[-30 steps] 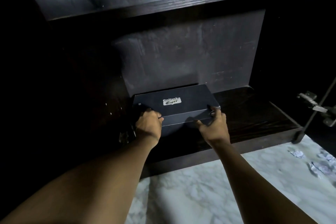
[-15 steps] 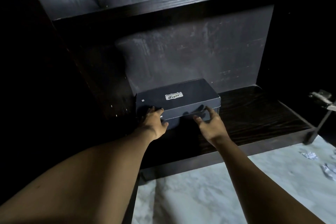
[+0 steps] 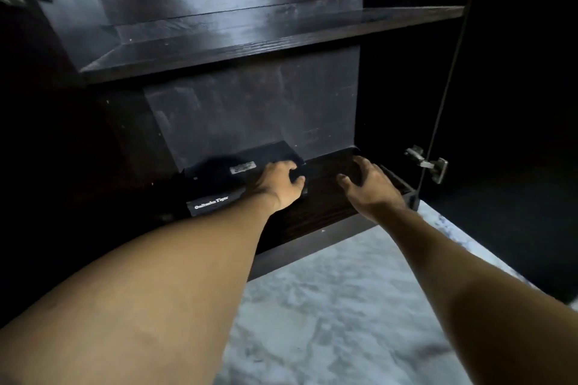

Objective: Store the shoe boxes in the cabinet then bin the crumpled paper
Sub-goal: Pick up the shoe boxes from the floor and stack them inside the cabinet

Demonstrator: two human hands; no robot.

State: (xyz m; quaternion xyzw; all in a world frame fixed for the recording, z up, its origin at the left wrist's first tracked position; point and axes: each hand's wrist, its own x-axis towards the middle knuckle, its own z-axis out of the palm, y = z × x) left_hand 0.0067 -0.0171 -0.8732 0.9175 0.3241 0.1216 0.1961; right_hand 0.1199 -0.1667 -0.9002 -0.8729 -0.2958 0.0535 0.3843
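Black rectangular cardboard shoe box (image 3: 212, 176), lower centre: white label (image 3: 242, 167) on lid, white lettering on end face. Dark brown wooden cabinet (image 3: 281, 40): fine straight grain. Grey-white stone floor (image 3: 328, 306), bottom: cloudy marble veining. Silver metal hinge (image 3: 428, 164), right.

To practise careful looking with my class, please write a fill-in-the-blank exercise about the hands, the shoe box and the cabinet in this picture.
1. The shoe box sits on the ____ of the cabinet's two shelves.
2. The left hand holds one end of the ____.
3. The right hand, fingers spread above the bare shelf, holds ____.

Missing words: lower; shoe box; nothing.
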